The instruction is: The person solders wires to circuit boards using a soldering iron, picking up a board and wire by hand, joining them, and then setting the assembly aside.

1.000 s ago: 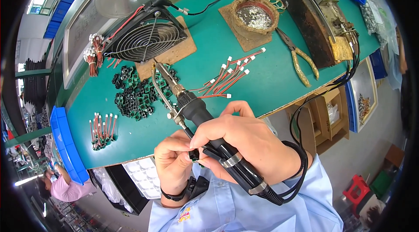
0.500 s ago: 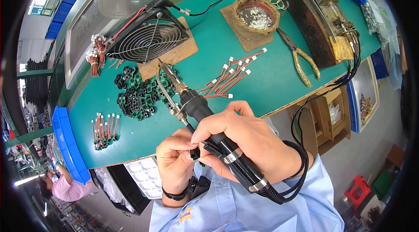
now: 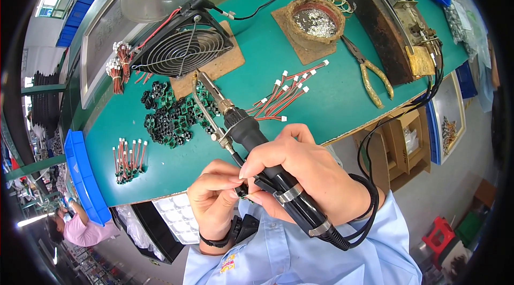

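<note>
My right hand [image 3: 308, 175] is wrapped round a black soldering iron [image 3: 246, 130] with a thin metal solder-feed tube [image 3: 202, 104] clamped along its side. The iron's tip points up and away, over the edge of a cardboard piece. Close under the iron's handle, my left hand [image 3: 213, 196] pinches a small black-and-green circuit board part [image 3: 241, 190] between thumb and fingers. Right fingertips come close to that part; whether they touch it is hard to see. Beyond the hands lies a pile of similar small boards [image 3: 168, 116] on the green bench mat [image 3: 257, 38].
Red-and-black wires with white connectors [image 3: 286, 92] lie right of the pile; wired boards [image 3: 128, 162] lie left. A black fan [image 3: 184, 49], solder pot [image 3: 316, 20], pliers [image 3: 369, 73] and rusty metal stand [image 3: 380, 28] are farther off. A blue tray [image 3: 85, 178] hangs at the left edge.
My left hand has shifted slightly left, and the small board has turned and risen a little in its pinch. The soldering iron has moved slightly to the right.
</note>
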{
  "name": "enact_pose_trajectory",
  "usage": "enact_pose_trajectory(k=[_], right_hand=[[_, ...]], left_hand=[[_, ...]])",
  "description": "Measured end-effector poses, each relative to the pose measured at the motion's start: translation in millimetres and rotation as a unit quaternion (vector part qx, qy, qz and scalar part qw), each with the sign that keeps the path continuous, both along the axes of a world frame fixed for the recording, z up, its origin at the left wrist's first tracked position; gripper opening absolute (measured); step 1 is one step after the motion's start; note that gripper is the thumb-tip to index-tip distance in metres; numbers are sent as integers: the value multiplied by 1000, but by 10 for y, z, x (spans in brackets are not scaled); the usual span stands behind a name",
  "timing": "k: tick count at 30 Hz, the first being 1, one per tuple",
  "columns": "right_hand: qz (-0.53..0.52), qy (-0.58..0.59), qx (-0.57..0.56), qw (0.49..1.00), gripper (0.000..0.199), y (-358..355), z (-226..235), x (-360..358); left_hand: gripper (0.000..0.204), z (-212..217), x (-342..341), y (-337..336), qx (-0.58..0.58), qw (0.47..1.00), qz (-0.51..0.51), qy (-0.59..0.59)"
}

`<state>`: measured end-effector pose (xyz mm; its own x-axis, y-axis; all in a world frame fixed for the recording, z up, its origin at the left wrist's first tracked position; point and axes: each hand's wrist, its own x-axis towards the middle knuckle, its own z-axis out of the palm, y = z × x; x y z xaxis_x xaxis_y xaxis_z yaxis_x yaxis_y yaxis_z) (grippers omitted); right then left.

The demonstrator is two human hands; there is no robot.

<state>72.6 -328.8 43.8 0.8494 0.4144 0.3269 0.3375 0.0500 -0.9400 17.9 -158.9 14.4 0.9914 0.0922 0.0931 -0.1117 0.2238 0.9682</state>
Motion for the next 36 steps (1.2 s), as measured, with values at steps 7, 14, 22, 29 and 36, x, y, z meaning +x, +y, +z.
enact_pose_trajectory(k=[7, 14, 22, 29, 36], right_hand=[[-16, -3, 44, 999, 38, 16, -88, -52], [-2, 69, 54, 996, 43, -2, -81, -84], [29, 55, 103, 993, 44, 46, -85, -110], [32, -9, 60, 998, 48, 65, -32, -163], [50, -17, 24, 998, 49, 96, 8, -183]], left_hand=[[16, 30, 43, -18, -61, 998, -29, 8], [14, 64, 47, 26, -36, 998, -29, 35], [21, -57, 65, 135, 333, 940, 76, 8], [21, 6, 68, 146, 354, 932, 73, -31], [21, 84, 22, 181, 312, 947, 56, -56]])
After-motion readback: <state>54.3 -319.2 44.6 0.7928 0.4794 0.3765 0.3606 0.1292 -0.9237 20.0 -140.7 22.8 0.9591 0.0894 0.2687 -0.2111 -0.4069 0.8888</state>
